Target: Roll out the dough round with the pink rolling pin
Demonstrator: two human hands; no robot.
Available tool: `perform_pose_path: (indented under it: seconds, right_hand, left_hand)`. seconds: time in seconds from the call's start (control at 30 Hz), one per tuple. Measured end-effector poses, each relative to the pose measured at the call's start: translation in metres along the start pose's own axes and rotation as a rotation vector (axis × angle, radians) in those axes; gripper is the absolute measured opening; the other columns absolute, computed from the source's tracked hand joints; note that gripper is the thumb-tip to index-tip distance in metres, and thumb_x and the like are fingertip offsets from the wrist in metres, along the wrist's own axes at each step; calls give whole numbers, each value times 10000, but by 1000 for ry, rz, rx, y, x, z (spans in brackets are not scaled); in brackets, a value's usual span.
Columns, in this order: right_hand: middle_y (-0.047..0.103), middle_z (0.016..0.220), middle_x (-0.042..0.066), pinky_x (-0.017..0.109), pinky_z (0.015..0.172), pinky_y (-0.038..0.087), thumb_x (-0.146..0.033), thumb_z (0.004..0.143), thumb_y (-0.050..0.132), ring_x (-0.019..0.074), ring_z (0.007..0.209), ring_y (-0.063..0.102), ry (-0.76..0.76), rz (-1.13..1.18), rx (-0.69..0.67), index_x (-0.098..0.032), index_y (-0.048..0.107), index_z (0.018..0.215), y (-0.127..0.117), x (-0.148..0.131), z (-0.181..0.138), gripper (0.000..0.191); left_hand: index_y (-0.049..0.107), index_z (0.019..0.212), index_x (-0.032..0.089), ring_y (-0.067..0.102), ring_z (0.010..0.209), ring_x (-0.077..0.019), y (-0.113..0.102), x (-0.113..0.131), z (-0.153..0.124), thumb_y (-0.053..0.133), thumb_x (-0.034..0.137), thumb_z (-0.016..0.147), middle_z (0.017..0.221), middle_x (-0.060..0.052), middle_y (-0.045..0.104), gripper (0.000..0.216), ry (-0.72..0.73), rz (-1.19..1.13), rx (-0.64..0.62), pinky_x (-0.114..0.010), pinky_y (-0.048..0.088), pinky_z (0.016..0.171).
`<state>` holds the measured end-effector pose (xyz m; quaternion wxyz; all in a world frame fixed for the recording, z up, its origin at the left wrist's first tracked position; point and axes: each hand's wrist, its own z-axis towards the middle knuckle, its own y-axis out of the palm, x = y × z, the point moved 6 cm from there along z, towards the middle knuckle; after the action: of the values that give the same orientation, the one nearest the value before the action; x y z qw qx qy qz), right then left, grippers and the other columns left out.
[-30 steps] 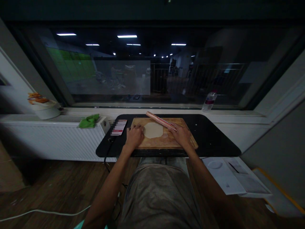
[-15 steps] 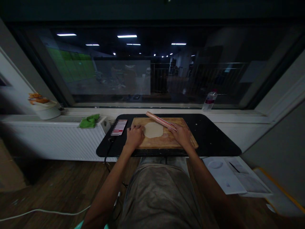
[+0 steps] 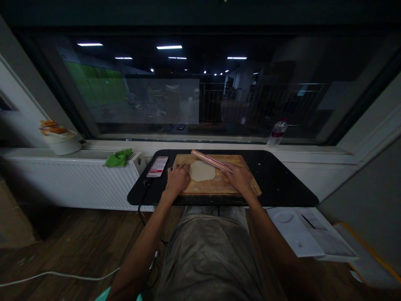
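Note:
A flat round of pale dough (image 3: 202,171) lies on a wooden board (image 3: 219,186) on a small black table (image 3: 282,184). My left hand (image 3: 177,179) rests on the board's left edge with its fingers curled at the dough's rim. My right hand (image 3: 239,179) is closed on the near end of a wooden rolling pin (image 3: 206,159). The pin slants up and to the left, beyond the dough.
A phone (image 3: 157,166) lies on the table's left end. A green cloth (image 3: 118,158) and a white bowl (image 3: 61,143) sit on the radiator sill at left. A water bottle (image 3: 276,133) stands by the window. Papers (image 3: 310,236) and a white cable (image 3: 56,275) lie on the floor.
Hands, pin and dough stay as they were; only the view has drifted slightly.

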<state>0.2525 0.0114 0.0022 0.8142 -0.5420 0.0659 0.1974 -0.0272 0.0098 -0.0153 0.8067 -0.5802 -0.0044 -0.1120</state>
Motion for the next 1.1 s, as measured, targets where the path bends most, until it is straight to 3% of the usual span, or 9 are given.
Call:
perform_pose_path:
  seconds: [0.17, 0.4, 0.83, 1.1]
  right_hand:
    - [836, 1397, 89, 410, 1066, 603, -415, 1124, 648, 330, 1258, 794, 8, -14, 5, -295, 778, 1507, 3, 2, 1, 422]
    - [857, 1338, 75, 389, 1060, 603, -433, 1124, 635, 301, 1219, 800, -7, -12, 6, -326, 769, 1510, 5, 3, 1, 422]
    - [837, 1391, 85, 373, 1047, 602, -410, 1127, 637, 297, 1228, 792, -27, 35, 2, -312, 761, 1527, 5, 2, 0, 430]
    - [838, 1384, 95, 376, 1077, 596, -402, 1123, 642, 294, 1245, 781, -51, 42, -2, -296, 764, 1524, 8, 3, 1, 433]
  left_hand:
    - [717, 1536, 289, 568, 1481, -399, 2, 2, 0, 473, 202, 1075, 1631, -145, 670, 529, 39, 12, -7, -611, 490, 1174]
    - [740, 1516, 274, 563, 1496, -392, 4, 1, 0, 507, 204, 1058, 1648, -138, 661, 518, 21, 3, 0, -591, 482, 1203]
    - [881, 1114, 208, 724, 1283, -324, -11, -7, -3, 539, 221, 1078, 1317, -130, 834, 344, -63, -70, 74, -430, 574, 1125]
    - [883, 1137, 234, 678, 1370, -331, 0, -7, 0, 575, 228, 1062, 1417, -99, 813, 316, 11, -112, 56, -467, 565, 1137]
